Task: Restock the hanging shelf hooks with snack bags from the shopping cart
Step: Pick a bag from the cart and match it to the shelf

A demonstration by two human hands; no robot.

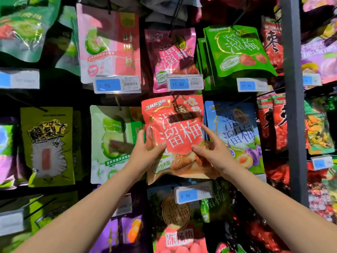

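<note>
A red-orange snack bag (179, 132) with white characters is held up against the middle row of the hanging shelf. My left hand (145, 154) grips its lower left edge, thumb on the front. My right hand (211, 152) holds its lower right side, index finger stretched up along the bag's right edge. The bag's top sits at a dark hook (176, 99) just under the 11.50 price tag (185, 83); I cannot tell whether the hook passes through the bag's hole. The shopping cart is out of view.
Hanging bags crowd all sides: a blue bag (235, 132) to the right, a green-white bag (113, 143) to the left, a pink bag (173, 57) above. A 9.90 price tag (193, 194) juts out below. A grey upright post (293, 106) stands at right.
</note>
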